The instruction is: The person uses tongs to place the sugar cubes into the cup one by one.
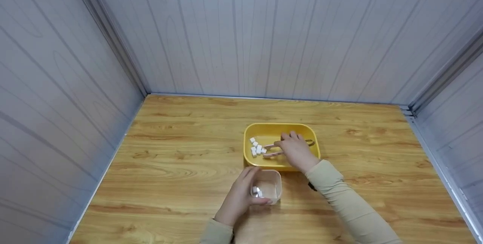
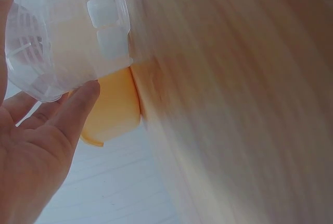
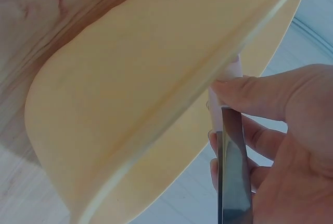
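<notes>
My left hand [image 1: 236,198] holds a small clear plastic container [image 1: 279,187] by its left side, thumb on the near edge and fingers at the far one. Several white cubes [image 2: 112,42] lie inside it, lined along its bottom in the left wrist view. Over the yellow tub [image 1: 279,125], my right hand [image 1: 298,152] grips a pair of tongs [image 1: 273,154] between thumb and fingers. Their pale tips stand apart, close to a cluster of white cubes [image 1: 259,149] at the tub's left end. The tongs' metal bend [image 3: 235,172] shows in the right wrist view.
The container stands just in front of the tub on a wood-patterned table [image 1: 181,168]. A pale panelled wall [image 1: 249,40] rises behind the table, with more panels at the left [image 1: 56,104] and right [image 1: 460,134].
</notes>
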Motion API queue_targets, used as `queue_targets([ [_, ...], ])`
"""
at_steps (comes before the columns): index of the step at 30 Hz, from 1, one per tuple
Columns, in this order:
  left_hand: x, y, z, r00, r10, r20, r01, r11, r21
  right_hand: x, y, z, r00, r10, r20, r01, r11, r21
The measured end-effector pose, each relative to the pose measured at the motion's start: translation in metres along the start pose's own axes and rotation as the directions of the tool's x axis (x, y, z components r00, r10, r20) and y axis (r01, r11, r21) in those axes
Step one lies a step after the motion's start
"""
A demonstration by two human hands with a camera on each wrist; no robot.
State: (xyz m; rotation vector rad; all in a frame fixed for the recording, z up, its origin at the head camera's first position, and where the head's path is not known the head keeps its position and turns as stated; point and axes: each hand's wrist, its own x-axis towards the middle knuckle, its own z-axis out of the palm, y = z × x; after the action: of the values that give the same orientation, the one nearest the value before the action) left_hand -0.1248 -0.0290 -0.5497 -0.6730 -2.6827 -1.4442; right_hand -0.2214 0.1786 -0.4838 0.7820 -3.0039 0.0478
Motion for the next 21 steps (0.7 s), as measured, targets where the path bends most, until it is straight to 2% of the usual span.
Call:
queue_targets([
  [10, -0.0010, -0.0007, -0.0001, 1.000, 0.022, -0.009, -0.022, 1.000, 0.016, 0.0003, -0.0018, 0.0005, 1.000, -0.008, -0.006, 0.007, 1.000, -0.021],
  [21, -0.0007, 0.0013, -0.0004, 1.000, 0.007, -0.009, -0.007, 1.000, 0.013, 0.0014, -0.0026, 0.0012, 1.000, 0.001, -0.008, -0.001, 1.000, -0.028],
])
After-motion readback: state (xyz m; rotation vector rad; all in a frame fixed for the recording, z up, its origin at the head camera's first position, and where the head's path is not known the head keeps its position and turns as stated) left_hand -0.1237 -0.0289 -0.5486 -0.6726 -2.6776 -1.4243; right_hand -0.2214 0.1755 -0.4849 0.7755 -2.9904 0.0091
